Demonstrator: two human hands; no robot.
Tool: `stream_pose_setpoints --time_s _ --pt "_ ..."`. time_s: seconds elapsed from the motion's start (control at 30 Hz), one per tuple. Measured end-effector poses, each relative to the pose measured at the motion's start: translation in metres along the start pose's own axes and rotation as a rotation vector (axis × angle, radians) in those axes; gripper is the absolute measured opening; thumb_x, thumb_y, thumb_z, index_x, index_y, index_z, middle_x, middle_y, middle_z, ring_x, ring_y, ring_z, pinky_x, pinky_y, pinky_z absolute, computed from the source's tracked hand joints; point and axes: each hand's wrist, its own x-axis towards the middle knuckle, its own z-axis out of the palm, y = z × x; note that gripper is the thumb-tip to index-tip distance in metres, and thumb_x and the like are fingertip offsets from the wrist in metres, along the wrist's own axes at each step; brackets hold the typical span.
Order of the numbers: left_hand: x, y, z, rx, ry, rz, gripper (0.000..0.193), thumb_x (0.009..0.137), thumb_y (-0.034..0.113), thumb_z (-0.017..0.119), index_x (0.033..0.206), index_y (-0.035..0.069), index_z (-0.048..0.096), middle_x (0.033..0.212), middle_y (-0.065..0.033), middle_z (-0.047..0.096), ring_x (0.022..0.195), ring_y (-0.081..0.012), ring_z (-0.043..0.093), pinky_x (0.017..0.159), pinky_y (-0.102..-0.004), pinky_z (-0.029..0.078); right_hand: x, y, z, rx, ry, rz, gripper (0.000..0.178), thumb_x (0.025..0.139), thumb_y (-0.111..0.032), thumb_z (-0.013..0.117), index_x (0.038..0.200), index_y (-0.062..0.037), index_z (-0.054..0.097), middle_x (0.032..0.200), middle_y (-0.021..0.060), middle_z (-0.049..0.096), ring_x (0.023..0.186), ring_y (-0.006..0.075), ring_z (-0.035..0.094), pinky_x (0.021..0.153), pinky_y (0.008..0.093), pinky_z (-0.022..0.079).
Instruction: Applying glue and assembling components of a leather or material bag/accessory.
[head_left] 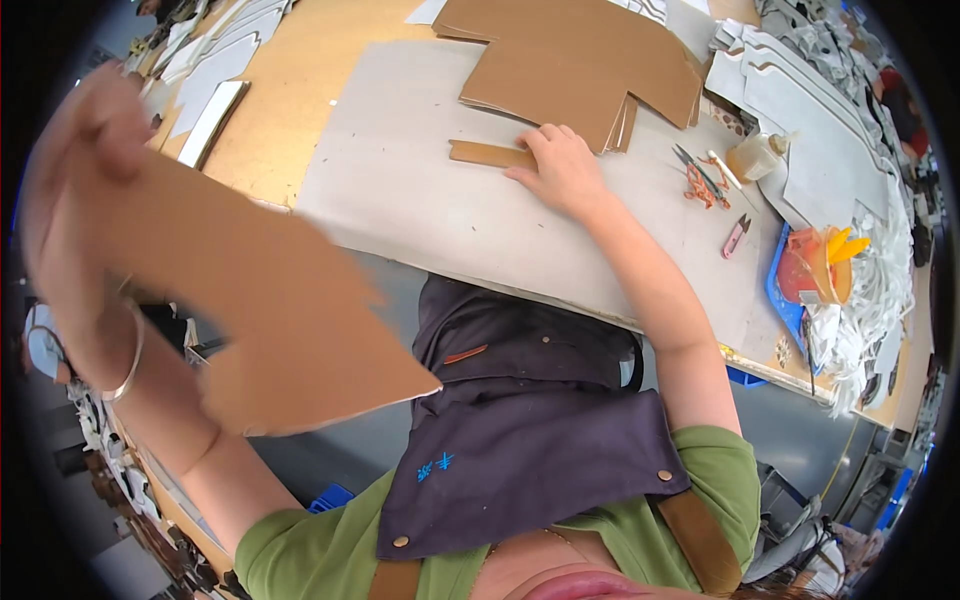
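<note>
Sheet (290, 310) gripped in left hand (70, 190) by tabletop (285, 120) near edge, don't bend it; right hand (562, 168) on strip (485, 154), can't tell grip.

Pink snips (736, 239) lie near scissors (697, 187) and an orange cup (797, 265) holding yellow items (849, 248).

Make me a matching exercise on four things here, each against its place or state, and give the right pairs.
Things
1. Large brown notched flat panel
2. Narrow brown flat strip
3. Small pink-handled metal snips
4. Translucent orange-red round cup

Places and states
A. Lying on the grey work surface, apart from both hands
B. Bright yellow pieces poke out of it
C. Raised in the left hand
D. Lying flat, touched by the right hand

Pairs: 1-C, 2-D, 3-A, 4-B
</note>
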Motion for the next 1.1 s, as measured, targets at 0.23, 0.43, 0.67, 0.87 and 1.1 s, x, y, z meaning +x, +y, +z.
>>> stream_pose_setpoints --time_s 0.23,0.43,0.67,0.87,1.1 --pt "0.002 -0.03 0.215 0.072 -0.405 0.044 0.022 0.072 0.0 0.045 0.088 0.001 0.06 0.082 -0.0191 0.059 0.079 -0.035 0.056 0.072 -0.0416 0.045 -0.016 0.012 -0.03 0.186 -0.197 0.423 0.027 0.082 -0.022 0.061 0.104 -0.0056 0.057 0.093 0.0138 0.062 0.09 0.0278 0.06 0.078 0.0403 0.047" --pt "-0.082 -0.035 0.297 0.112 -0.403 0.133 0.042 0.082 0.018 0.056 0.122 0.008 0.049 0.127 -0.01 0.048 0.122 -0.0295 0.04 0.1 -0.0444 0.031 -0.079 0.031 -0.076 1.031 0.45 0.597 0.018 0.095 -0.02 0.044 0.102 -0.0047 0.051 0.074 0.0027 0.051 0.062 0.0114 0.051 0.059 0.0237 0.043" --pt "-0.101 -0.011 0.298 0.147 -0.529 0.113 0.055 0.079 0.022 0.061 0.13 0.008 0.045 0.136 -0.0055 0.043 0.131 -0.0274 0.033 0.106 -0.0495 0.021 -0.081 0.012 -0.061 1.552 0.747 0.44 0.025 0.097 -0.022 0.04 0.076 -0.0089 0.039 0.061 -0.0018 0.035 0.051 0.0074 0.028 0.046 0.0224 0.026" --pt "-0.097 -0.009 0.3 0.128 -0.501 0.081 0.055 0.075 0.02 0.063 0.127 0.009 0.048 0.132 -0.0038 0.047 0.127 -0.0259 0.038 0.103 -0.0475 0.022 -0.06 0.004 -0.037 1.549 0.654 0.436 0.038 0.097 -0.028 0.039 0.064 -0.0116 0.029 0.051 -0.003 0.029 0.045 0.0076 0.023 0.042 0.0245 0.021" --pt "-0.098 -0.009 0.304 0.094 -0.461 0.048 0.051 0.075 0.019 0.061 0.123 0.009 0.052 0.129 -0.0036 0.049 0.125 -0.0262 0.04 0.102 -0.0479 0.023 -0.057 0.001 -0.028 1.502 0.607 0.431 0.04 0.099 -0.029 0.037 0.064 -0.0104 0.03 0.048 -0.0024 0.031 0.044 0.0077 0.023 0.042 0.0254 0.019"
